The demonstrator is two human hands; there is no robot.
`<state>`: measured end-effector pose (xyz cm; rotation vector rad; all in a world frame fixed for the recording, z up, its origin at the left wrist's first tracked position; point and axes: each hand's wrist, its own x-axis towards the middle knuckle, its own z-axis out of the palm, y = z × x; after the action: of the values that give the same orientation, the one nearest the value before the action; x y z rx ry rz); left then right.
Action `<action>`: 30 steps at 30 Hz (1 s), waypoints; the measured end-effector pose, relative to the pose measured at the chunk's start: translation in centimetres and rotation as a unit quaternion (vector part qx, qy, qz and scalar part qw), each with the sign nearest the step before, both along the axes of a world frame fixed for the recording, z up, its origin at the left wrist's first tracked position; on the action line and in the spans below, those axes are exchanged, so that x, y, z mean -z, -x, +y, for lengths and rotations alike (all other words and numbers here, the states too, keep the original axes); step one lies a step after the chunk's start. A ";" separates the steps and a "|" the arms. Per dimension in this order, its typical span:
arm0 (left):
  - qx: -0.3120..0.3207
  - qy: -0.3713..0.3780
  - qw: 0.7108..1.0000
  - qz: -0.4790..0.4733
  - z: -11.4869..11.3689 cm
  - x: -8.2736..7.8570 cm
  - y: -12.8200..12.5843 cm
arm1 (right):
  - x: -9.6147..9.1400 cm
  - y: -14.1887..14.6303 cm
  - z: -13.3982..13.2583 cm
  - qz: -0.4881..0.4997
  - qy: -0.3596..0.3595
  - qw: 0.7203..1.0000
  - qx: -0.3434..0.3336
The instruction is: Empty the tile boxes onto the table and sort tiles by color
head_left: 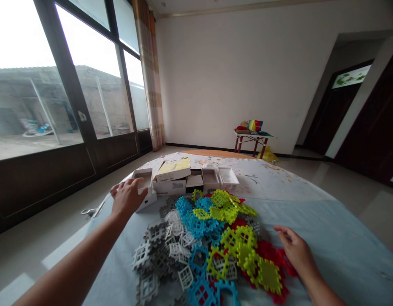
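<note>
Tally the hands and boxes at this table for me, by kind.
Hands, left and right: 2
Open whitish boxes: 3
Yellow-and-white box, on top: 1
White box under it: 1
Black-and-white box: 1
Total: 8

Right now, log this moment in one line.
Left hand: at white box | right hand: beside red pieces | centre: multicoloured piece heap | behind heap: boxes

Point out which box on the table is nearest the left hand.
The leftmost one, a white open box: the left hand is right at it; the other boxes all sit farther right.
</note>
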<state>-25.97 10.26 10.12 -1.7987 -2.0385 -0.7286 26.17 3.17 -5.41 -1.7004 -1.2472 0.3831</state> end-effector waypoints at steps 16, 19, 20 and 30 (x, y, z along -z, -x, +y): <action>0.403 0.119 0.906 -0.040 -12.9 3.3 -22.7 | -1.4 1.4 -0.8 -0.010 -0.091 0.992 -0.085; 0.395 0.101 0.913 -0.019 -11.9 3.5 -23.6 | -2.0 1.7 -1.4 -0.070 -0.119 0.984 -0.110; 0.381 0.087 0.920 -0.015 -11.2 3.5 -23.4 | -2.3 1.8 -1.6 -0.088 -0.128 0.981 -0.113; 0.288 -0.007 0.957 -0.021 -9.2 5.6 -20.1 | -3.3 2.7 -2.9 -0.188 -0.205 0.954 -0.115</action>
<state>-5.85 1.06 4.50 -2.4132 -1.5167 -0.9307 23.43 0.24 -2.15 -1.3061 -1.6783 -0.0755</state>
